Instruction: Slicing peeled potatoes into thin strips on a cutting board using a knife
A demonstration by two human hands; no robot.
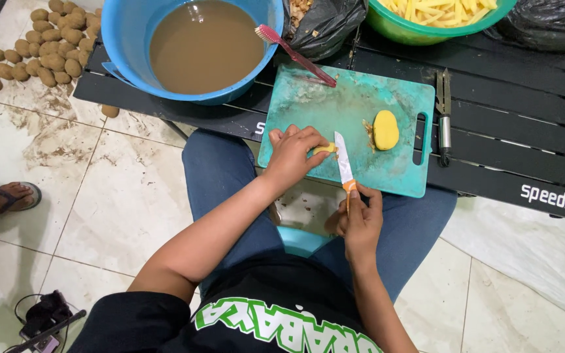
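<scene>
Left hand (290,153) has its fingers curled down tight on a small potato piece (325,148) near the front edge of the teal cutting board (335,108). Right hand (359,219) fingers are wrapped around the orange-handled knife (344,163), blade right beside that piece. Peeled potato half (386,129) sits toward the board's right edge.

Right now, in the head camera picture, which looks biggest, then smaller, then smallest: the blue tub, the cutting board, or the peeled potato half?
1. Blue tub, partly out of frame
2. Teal cutting board; looks close in size to the tub, so that order is unsure
3. Peeled potato half, clearly smallest
</scene>
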